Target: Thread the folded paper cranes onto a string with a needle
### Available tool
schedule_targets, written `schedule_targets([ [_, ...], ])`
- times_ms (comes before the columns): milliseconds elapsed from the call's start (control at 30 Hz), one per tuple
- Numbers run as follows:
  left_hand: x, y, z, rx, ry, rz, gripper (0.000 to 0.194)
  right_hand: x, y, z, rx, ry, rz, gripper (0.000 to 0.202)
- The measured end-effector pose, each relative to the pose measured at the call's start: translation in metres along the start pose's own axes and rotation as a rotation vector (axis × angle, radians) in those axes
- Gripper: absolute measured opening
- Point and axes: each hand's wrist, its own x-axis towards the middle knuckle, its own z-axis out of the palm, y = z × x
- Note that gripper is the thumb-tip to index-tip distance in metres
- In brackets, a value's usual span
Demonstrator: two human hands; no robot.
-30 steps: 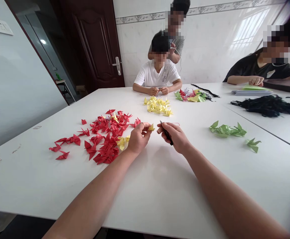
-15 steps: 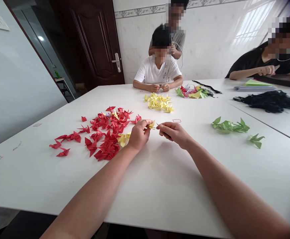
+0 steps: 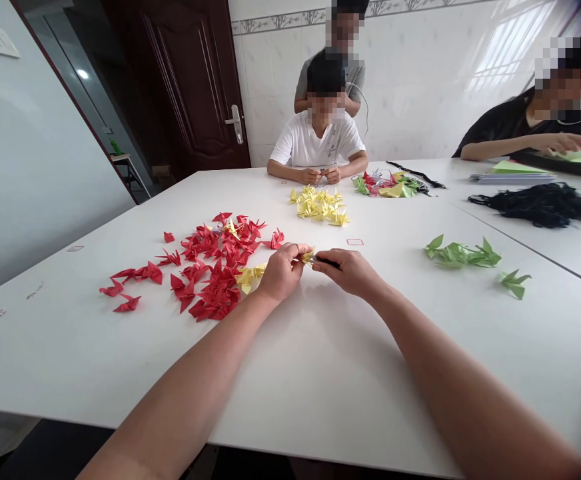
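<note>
Between the thumb and fingers of my left hand (image 3: 283, 272) is a small yellow paper crane (image 3: 308, 256). My right hand (image 3: 353, 270) is closed around a slim dark-handled tool (image 3: 328, 262), whose thin tip meets the crane; its exact kind is too small to make out. Both hands are just above the white table. Left of my left hand lies a heap of red paper cranes (image 3: 220, 290), with a few yellow cranes (image 3: 248, 277) at its edge. A single red crane (image 3: 274, 239) rests just beyond that hand.
Yellow cranes (image 3: 320, 205) lie farther off, before a person in white (image 3: 319, 143). Beside them is a mixed-colour pile (image 3: 388, 185). Green cranes (image 3: 463, 253) and black cords (image 3: 545, 203) are on the right. Another person stands behind; one in black sits at right by paper sheets (image 3: 513, 172).
My right hand has come closer to my left, and the tool's tip now meets the crane. More of its dark handle shows. At right, the person in black now handles light green paper.
</note>
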Motion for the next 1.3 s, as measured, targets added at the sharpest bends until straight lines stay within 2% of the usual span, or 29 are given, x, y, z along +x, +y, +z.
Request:
schedule_targets([
  [567, 0.0004, -0.0017, -0.0010, 0.030, -0.039, -0.005, 0.032, 0.0005, -0.0010, -0.0001, -0.059, -0.042, 0.023, 0.023],
  [800, 0.0008, -0.0021, -0.0005, 0.034, -0.034, 0.007, 0.027, 0.0002, -0.0020, -0.0011, -0.057, -0.034, 0.002, 0.024],
  [967, 0.0007, -0.0015, -0.0016, 0.031, -0.048, -0.001, 0.032, 0.0003, -0.0020, -0.0009, -0.053, -0.044, 0.021, 0.025],
  [1300, 0.0007, -0.0016, -0.0011, 0.027, -0.049, 0.006, 0.026, 0.0007, -0.0013, -0.0004, -0.040, -0.055, 0.039, 0.026],
])
